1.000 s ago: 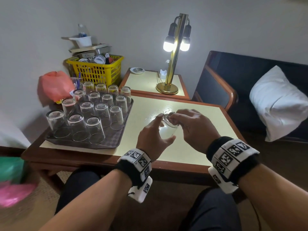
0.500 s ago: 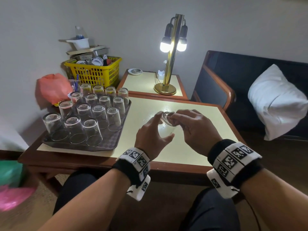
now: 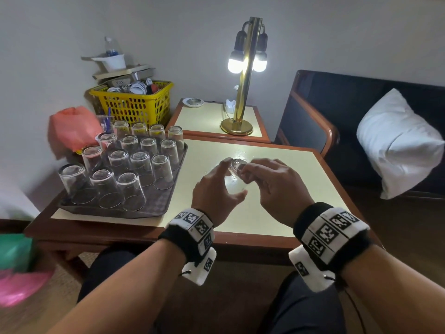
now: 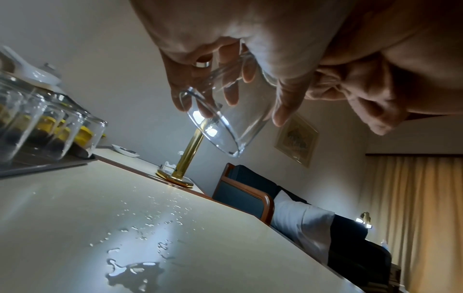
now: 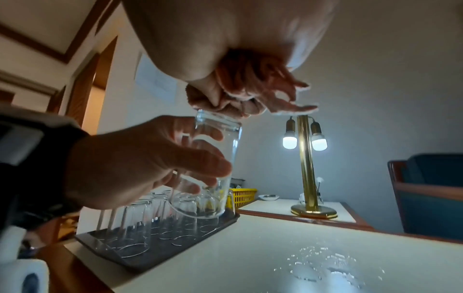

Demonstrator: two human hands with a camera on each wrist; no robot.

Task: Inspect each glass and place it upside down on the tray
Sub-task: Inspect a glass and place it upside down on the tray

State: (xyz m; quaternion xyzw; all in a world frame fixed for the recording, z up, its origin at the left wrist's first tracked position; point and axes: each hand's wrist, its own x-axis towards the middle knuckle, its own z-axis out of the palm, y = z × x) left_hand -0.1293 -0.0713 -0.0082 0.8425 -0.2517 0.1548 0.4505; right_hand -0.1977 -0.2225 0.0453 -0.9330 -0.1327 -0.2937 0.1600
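Most of the job looks done: many glasses [image 3: 134, 162] stand upside down on the tray [image 3: 154, 210] at the left, with room left at its near right. One glass [image 5: 215, 164] hangs base-up above the table [image 3: 277, 222], the left hand [image 3: 214, 191] wrapped round its side, the right hand [image 3: 277, 186] pinching its base.
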